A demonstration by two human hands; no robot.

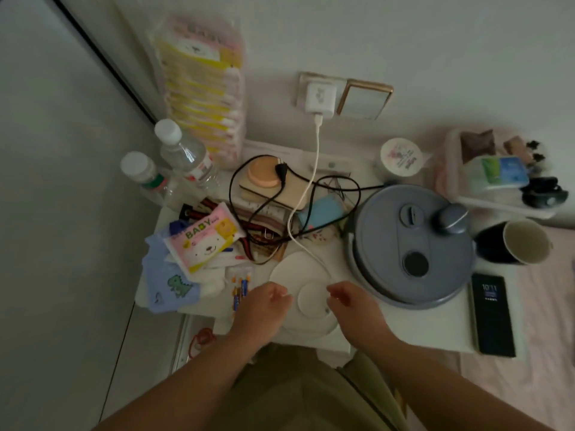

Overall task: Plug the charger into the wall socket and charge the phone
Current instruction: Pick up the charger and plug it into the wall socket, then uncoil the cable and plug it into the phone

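A white charger (320,97) sits plugged into the wall socket (303,88) above the bedside table. Its white cable (314,169) hangs down, loops across the clutter and runs to my right hand (348,301), whose fingers are pinched on the cable's end near a white plate (308,293). My left hand (264,301) hovers just left of it, fingers loosely curled, holding nothing that I can see. The phone (493,315) lies face up at the table's right edge, screen lit and showing a clock, about a hand's width right of my right hand.
A grey round appliance (410,244) stands between my hands and the phone. A black cord (280,188) loops over books. Two water bottles (183,157), a tissue pack (202,241), batteries (241,290), a black mug (513,242) and a tray (497,169) crowd the table.
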